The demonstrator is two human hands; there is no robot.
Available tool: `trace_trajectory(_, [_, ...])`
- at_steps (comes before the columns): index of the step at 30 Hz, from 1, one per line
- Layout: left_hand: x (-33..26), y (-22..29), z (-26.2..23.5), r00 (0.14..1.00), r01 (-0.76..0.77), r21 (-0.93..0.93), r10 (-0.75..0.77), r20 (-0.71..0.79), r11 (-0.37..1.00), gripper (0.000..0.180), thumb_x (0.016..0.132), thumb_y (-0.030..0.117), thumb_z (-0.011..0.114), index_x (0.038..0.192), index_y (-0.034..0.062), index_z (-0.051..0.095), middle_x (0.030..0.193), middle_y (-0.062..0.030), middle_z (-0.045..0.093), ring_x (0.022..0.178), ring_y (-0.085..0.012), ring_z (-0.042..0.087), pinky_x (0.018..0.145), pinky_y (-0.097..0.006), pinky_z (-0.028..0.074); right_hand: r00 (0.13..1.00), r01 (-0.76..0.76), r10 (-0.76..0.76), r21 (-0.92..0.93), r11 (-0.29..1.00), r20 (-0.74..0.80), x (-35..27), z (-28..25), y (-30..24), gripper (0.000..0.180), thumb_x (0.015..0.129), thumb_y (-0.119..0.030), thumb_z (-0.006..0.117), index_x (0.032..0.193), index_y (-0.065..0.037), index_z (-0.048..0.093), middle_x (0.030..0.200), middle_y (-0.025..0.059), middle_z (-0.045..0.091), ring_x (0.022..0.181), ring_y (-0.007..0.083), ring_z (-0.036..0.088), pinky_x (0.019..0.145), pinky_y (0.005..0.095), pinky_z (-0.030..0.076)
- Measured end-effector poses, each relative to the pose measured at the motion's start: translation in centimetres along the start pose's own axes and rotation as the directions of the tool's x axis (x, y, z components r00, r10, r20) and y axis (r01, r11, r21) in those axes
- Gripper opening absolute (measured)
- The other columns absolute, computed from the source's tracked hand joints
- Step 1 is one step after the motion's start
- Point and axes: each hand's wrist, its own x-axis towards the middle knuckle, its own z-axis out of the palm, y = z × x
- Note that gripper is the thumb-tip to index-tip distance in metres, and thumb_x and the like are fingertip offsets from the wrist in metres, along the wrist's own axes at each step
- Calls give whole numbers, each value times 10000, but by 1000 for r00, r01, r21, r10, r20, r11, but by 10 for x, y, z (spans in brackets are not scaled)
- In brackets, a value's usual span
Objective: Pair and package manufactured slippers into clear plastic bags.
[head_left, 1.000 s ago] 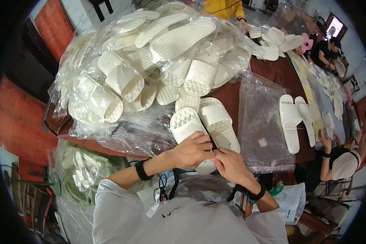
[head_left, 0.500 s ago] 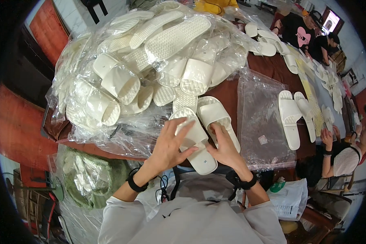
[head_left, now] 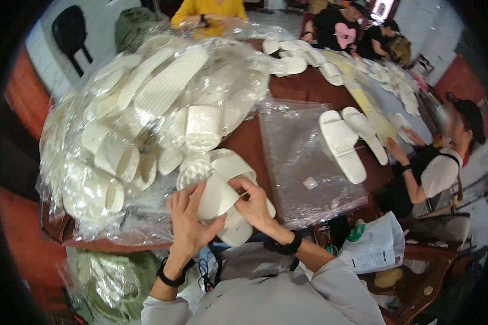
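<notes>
In front of me a white slipper with a broad strap lies with its heel at the table's near edge. My left hand holds it from the left, fingers along the strap's side and thumb across the footbed. My right hand pinches the strap's right edge, its fingertips partly hidden. The matching slipper lies just behind, partly covered by the right hand and the first slipper. Right of my hands a clear plastic bag lies flat, with another pair of white slippers at its right edge.
A high pile of bagged white slippers covers the table's left. More loose slippers lie along the far right. A co-worker sits close on the right; others work farther off. A green sack stands below the table at left.
My view has turned right, so the table's things shift left. My left hand has moved from atop the strap to the slipper's left side. My right hand now grips the strap's edge.
</notes>
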Motion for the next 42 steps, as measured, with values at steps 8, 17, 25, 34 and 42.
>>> trace_trajectory(8, [16,53,-14,976,-199,-18,197,-91,980,698,639,280,759,1261,59,528,1194,-137,502,1092,-308,439,943,-440,316,997,20,-3,228,973,-73,-12,-31,-43,263,795,-32,666,1056,-34,631,912,7,627,807,57,543,700,222,458])
trace_trajectory(17, [-18,-3,60,715,342,-904,-695,73,257,438,966,217,468,1333,-15,405,1328,-133,460,1223,-209,436,1029,-333,330,998,-53,42,294,954,44,-17,-46,-23,209,828,14,605,1037,11,601,907,32,640,835,96,581,743,236,458])
trace_trajectory(25, [-24,-25,87,580,419,-848,-622,526,-326,398,950,182,458,1289,-27,455,1177,-138,594,1002,-216,619,838,-329,526,998,-60,62,-105,993,12,-17,-21,5,196,801,-32,647,934,-11,505,815,60,577,725,152,574,651,275,478])
trace_trajectory(34, [-37,-37,100,720,343,-839,-456,523,-422,415,980,231,355,1339,32,420,1225,-121,564,1057,-232,591,884,-354,507,979,-146,154,-67,987,133,-23,-19,28,208,836,-66,648,1006,43,596,883,58,629,814,96,576,728,256,479])
trace_trajectory(42, [-23,-17,87,853,190,-884,-373,364,-428,556,965,412,337,1354,18,387,1259,-108,540,1097,-227,566,938,-345,471,968,-248,241,130,960,67,-33,-24,-22,147,835,-30,646,966,27,612,863,39,638,795,80,573,718,238,471])
